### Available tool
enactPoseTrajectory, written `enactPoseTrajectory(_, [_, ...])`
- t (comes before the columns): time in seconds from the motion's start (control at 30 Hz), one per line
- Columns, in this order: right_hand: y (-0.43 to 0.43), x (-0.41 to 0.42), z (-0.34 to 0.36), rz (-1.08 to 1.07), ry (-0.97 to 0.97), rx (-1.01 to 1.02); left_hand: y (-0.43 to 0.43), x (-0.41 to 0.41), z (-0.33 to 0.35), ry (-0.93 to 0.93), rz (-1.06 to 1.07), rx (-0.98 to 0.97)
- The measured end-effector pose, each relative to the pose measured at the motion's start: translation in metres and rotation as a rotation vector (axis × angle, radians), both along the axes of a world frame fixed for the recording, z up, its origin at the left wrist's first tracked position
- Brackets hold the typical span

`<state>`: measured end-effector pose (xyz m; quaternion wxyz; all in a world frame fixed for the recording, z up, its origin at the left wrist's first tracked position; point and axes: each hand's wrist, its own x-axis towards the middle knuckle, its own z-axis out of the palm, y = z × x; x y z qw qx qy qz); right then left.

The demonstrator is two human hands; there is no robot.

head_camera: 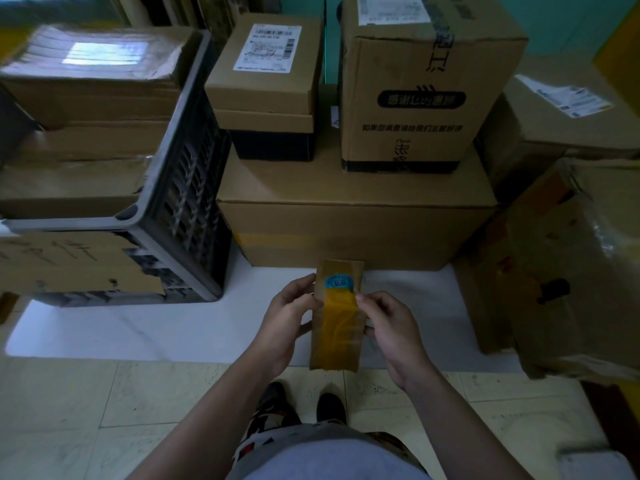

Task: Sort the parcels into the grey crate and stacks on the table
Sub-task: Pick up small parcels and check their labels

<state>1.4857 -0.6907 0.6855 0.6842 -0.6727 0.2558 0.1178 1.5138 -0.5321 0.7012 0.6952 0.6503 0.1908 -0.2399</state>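
Note:
A small narrow cardboard parcel (337, 327), sealed with yellow tape and bearing a round blue sticker, is held over the white table's front edge. My left hand (285, 320) grips its left side and my right hand (391, 330) grips its right side, thumb near the sticker. The grey crate (188, 188) stands on the table at the left, packed with several flat cardboard parcels. Behind the held parcel a wide flat box (353, 216) carries a small labelled box (266, 74) on a dark box and a tall printed carton (415, 84).
More large cartons (554, 258) crowd the right side, one with torn tape. The white table (156, 327) shows bare surface in front of the crate. Tiled floor and my shoes lie below the table edge.

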Motion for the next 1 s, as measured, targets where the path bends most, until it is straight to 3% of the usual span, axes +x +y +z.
enactPoseTrajectory(0.17, [-0.002,-0.003,0.002,-0.006,0.022,0.062,-0.001,-0.001,-0.005,0.016,0.042,0.016])
enactPoseTrajectory(1.0, [-0.005,-0.003,-0.002,0.098,0.044,-0.002,0.0,0.0,-0.017,0.021,-0.042,-0.043])
